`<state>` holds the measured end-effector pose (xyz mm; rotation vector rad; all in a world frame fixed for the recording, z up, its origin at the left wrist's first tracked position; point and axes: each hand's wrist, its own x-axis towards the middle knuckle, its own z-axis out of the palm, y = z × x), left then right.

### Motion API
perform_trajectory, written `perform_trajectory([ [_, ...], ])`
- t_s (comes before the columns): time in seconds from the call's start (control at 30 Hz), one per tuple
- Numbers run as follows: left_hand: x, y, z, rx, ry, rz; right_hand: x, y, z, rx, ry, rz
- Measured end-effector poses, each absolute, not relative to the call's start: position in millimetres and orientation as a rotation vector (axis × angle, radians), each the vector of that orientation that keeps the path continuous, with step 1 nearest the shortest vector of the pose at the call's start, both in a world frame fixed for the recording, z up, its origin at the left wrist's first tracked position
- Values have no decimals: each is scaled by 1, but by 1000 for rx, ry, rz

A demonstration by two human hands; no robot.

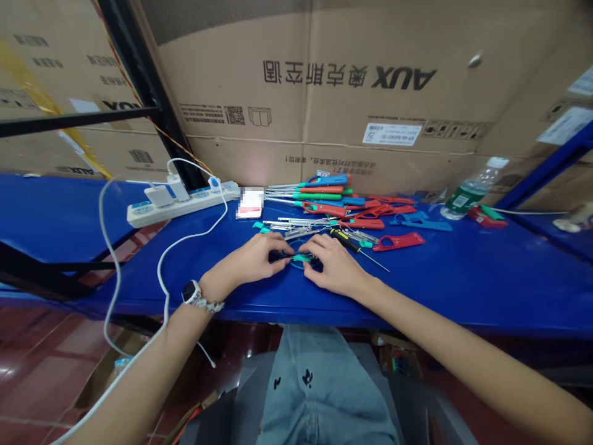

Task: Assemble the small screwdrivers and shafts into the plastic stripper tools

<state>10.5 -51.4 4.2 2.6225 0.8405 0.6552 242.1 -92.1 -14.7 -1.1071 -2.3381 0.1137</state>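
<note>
On the blue shelf top, my left hand [259, 256] and my right hand [334, 264] meet over a small green piece [302, 258]. The fingers of both hands are closed around it and on some small dark parts whose shape is hidden. Just behind my right hand lies a yellow and black screwdriver [345, 240], its shaft pointing right. Beyond my hands is a pile of long-nosed lighters, among them a blue one [328, 180] and a red one [323, 209]. A red casing [399, 241] and a blue casing [422, 221] rest to the right.
A white power strip [183, 207] with plugged chargers stands at the left, its white cable [163, 278] looping over the shelf edge. A water bottle [472, 190] is at the back right beside a red box [486, 217]. Large cardboard boxes [324, 111] rise behind.
</note>
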Motion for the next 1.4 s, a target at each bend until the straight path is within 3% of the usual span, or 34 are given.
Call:
perform_trajectory([
  [0.3,16,-48,19,2896,893,365,238,-94,-19,-1165,-2258,164],
  [0.97,18,-59,-1,2924,1069,500,240,-90,-27,-1148,-2213,159],
  [1.4,12,-57,-5,2993,918,591,240,-89,-27,-1152,-2246,154],
])
